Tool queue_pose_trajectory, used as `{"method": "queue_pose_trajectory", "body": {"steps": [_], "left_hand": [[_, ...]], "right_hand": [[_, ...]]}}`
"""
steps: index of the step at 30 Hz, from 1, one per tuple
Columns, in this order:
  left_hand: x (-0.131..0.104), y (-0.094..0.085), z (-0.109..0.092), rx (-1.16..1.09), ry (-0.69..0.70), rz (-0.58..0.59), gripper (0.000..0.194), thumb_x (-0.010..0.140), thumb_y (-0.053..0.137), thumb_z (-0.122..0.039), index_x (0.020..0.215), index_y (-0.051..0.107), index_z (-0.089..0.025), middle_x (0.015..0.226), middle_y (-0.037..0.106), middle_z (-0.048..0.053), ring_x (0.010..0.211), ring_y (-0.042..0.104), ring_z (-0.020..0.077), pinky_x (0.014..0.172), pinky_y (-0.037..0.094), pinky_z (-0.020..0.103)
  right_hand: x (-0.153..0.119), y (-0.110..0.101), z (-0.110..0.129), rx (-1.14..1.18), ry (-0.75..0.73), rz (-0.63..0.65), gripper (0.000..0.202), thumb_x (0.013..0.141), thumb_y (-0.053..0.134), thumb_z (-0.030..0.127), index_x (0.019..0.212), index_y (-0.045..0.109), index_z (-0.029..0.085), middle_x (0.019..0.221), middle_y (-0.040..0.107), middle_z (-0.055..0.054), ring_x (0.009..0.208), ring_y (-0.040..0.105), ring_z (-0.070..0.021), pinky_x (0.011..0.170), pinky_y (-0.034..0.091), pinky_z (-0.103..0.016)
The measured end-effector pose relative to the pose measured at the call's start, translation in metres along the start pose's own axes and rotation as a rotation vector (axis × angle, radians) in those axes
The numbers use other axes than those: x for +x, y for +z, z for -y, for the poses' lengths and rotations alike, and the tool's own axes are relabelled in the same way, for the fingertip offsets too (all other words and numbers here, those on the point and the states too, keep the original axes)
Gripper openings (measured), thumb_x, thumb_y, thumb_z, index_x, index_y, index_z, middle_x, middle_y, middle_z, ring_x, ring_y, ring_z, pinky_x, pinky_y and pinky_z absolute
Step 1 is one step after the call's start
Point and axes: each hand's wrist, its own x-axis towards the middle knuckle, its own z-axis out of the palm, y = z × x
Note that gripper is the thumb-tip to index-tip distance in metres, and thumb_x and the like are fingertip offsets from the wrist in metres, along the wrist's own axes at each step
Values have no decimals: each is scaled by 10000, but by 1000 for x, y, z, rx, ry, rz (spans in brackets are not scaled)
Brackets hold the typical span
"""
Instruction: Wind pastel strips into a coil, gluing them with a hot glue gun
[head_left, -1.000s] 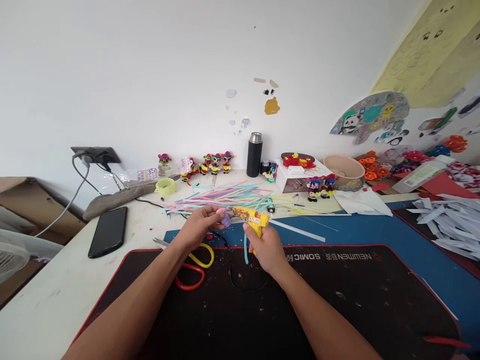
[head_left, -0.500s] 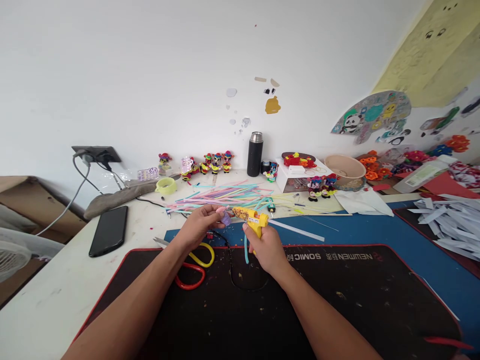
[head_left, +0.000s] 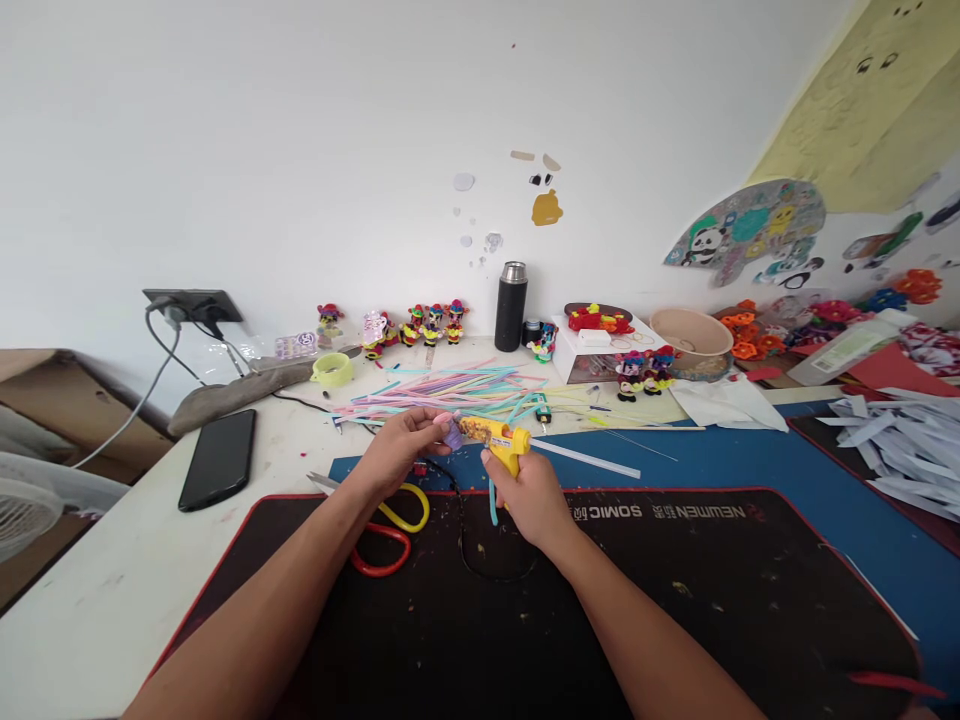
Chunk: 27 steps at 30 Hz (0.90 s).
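Note:
My left hand [head_left: 405, 447] pinches a small pink and purple fuzzy piece [head_left: 453, 433], which looks like coiled pipe cleaner. My right hand [head_left: 530, 495] is wrapped round the handle of a yellow hot glue gun [head_left: 495, 435]. The gun's nozzle end is at the fuzzy piece; whether it touches cannot be made out. A clear glue stick [head_left: 589, 458] sticks out of the gun's back. Below the right hand's fingers hangs a light blue pipe cleaner [head_left: 493, 502]. Scissors with red and yellow handles [head_left: 386, 548] lie under my left wrist.
Loose pastel pipe cleaners [head_left: 450, 388] spread behind my hands. Further back stand a black thermos [head_left: 511, 310] and several fuzzy figures [head_left: 433, 326]. A phone [head_left: 217, 460] and a roll of tape [head_left: 332, 369] lie left. White paper strips [head_left: 900, 450] are heaped right. A black mat [head_left: 637, 590] lies beneath my arms.
The glue gun has shifted slightly left, bringing its nozzle closer to the pink and purple piece. My left hand has barely moved.

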Motion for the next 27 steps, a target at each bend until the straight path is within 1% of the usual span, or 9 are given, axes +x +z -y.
{"method": "queue_pose_trajectory", "body": {"steps": [8,14,20,27], "left_hand": [[0,0,1,4,-5,21,514,573,979,-468,908,752,-150,852,720,31,766,656,151,642,571,239],[0,0,1,0,-4,31,495,588,974,-447,916,750,-153,868,724,31,778,654,156,653,571,249],[0,-1,0,13,5,35,452,635,949,-438,924,747,-155,884,738,48,782,660,165,665,568,256],[0,-1,0,8,2,26,461,626,952,-446,922,749,-155,868,733,41,776,660,160,655,565,248]], "right_hand": [[-1,1,1,0,7,-4,505,951,549,491,528,512,218,463,553,-4,464,543,-149,521,370,-257],[-1,-1,2,-10,11,0,499,952,542,488,532,509,220,459,549,-6,468,543,-156,524,367,-264],[0,0,0,-25,-10,-24,491,953,537,497,543,506,228,451,546,-12,486,548,-173,538,368,-276],[0,0,-2,-29,-9,-30,513,953,536,516,526,510,232,435,536,-10,466,538,-172,538,368,-287]]}}
